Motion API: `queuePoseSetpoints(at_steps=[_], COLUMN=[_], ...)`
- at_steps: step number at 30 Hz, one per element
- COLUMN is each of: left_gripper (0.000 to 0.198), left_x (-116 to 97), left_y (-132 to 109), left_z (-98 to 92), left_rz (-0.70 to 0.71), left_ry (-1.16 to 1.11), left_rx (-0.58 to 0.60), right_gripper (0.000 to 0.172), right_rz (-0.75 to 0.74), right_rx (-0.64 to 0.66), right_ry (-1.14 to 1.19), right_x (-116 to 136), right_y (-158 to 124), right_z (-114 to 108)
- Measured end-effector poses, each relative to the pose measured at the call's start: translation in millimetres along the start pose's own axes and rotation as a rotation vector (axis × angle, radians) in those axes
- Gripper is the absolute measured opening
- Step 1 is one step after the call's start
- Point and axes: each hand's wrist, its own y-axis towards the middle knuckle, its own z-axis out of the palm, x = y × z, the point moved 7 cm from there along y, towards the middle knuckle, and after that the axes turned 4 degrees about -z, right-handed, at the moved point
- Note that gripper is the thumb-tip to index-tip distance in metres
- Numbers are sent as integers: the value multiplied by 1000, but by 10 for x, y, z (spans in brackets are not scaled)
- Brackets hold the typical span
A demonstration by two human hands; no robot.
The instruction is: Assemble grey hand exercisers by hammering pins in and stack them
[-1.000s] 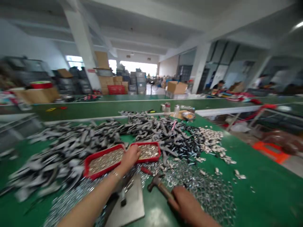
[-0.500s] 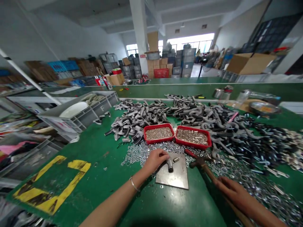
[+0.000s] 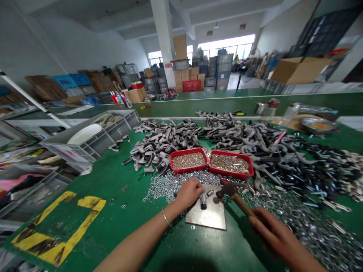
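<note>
Hammer (image 3: pixel 240 205) near loose metal rings (image 3: pixel 317 234)

overbright windows (image 3: pixel 228 45) (soft, warped edges)

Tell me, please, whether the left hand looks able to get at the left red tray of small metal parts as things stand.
Probably yes: only low-lying metal rings show between the left hand and the left red tray, though the hand may first have to release the black-ended grey part.

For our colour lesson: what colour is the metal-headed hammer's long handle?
The long handle is brown, best seen in the head view.
</note>
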Motion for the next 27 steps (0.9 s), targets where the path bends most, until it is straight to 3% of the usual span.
queuePoseSetpoints(at_steps=[6,7,10,11,13,16,19,22,25,27], left_gripper=[22,35,105,114,113,112,112,114,125,116], left_x=[-239,-233,-87,-28,63,115,89,59,48,38], left_y=[-104,-142,-255,-293,-347,-364,-388,-478,-521,-448], left_z=[40,31,19,43,112,166,173,194,184,13], left_rz=[346,355,236,197,151,136,138,91,51,90], left_ry=[291,308,220,184,123,69,75,95,60,43], left_rx=[86,68,10,13,41,60,58,49,80,55], right_gripper=[40,43,49,50,52,51,48,50,46,45], right_rz=[-167,-206,-372,-425,-483,-431,-327,-243,-418,-580], right_rx=[-38,-45,-89,-117,-122,-10,30,-57,-196,-203], right_ry=[-252,-271,-335,-360,-423,-482,-369,-336,-544,-653], right_x=[181,259,559,654,776,741,515,201,165,294], right_y=[74,58,12,12,65,233,337,379,459,549], right_z=[-61,-63,-52,-43,25,188,206,104,142,350])
